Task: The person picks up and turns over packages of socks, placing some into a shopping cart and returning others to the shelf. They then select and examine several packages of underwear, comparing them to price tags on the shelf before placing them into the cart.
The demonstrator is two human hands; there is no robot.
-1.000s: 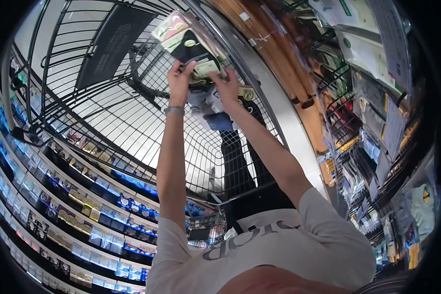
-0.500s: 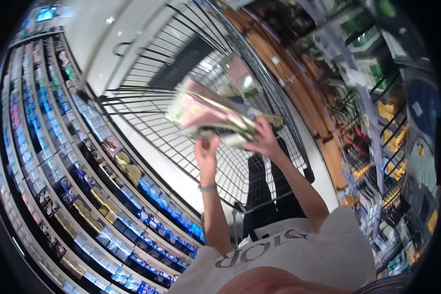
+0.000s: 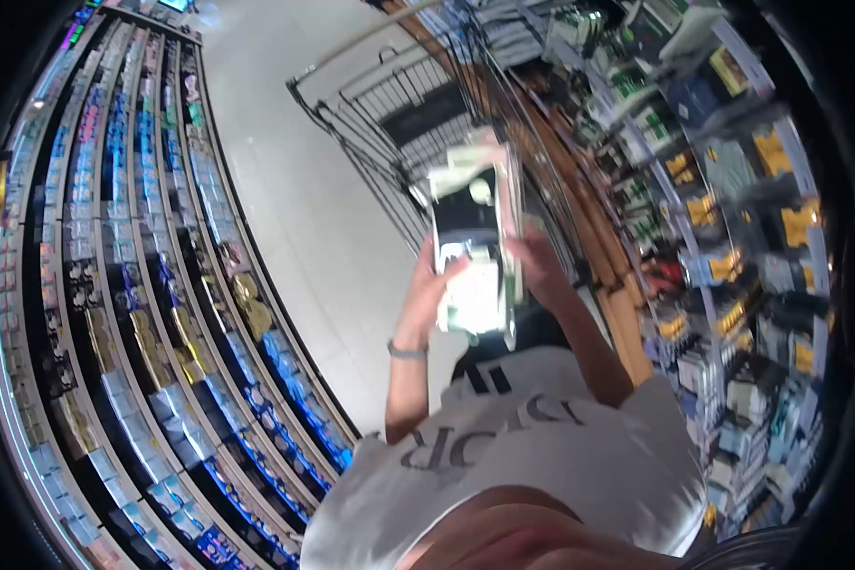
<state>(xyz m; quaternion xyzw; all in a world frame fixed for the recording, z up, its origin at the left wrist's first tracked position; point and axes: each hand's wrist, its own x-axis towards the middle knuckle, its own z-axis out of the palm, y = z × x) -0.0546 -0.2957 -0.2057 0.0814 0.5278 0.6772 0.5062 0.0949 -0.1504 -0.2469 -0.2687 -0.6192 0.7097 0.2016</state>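
Both hands are gripping a stack of flat packets (image 3: pixel 475 249), one on each long edge. Left hand (image 3: pixel 434 285) is clamping the left edge, fingers curled onto the front face near the lower half. Right hand (image 3: pixel 539 261) is pressing against the right edge, fingers mostly hidden behind the stack. Stack is being held up in front of the chest, over the near end of the shopping cart (image 3: pixel 404 104).

Long axis is running near-to-far, almost straight up the view, with the top leaning slightly right. Front face is pointing at the camera: dark panel in the far half, pale label in the near half. Motion blur is smearing the print, so I cannot read it.

A wristband (image 3: pixel 407 351) is sitting on the left wrist. Shelving with small boxed goods (image 3: pixel 114 285) is curving along the left side; hanging racks of packaged items (image 3: pixel 731 237) are filling the right. Bare floor (image 3: pixel 285 190) is lying between the left shelving and the cart.

Versus half a second ago: the stack was lying fanned out and tilted toward the left, over the cart basket. Now it is squared up, turned upright and pulled nearer the body. The cart is also showing farther off and smaller, since the view has swung.
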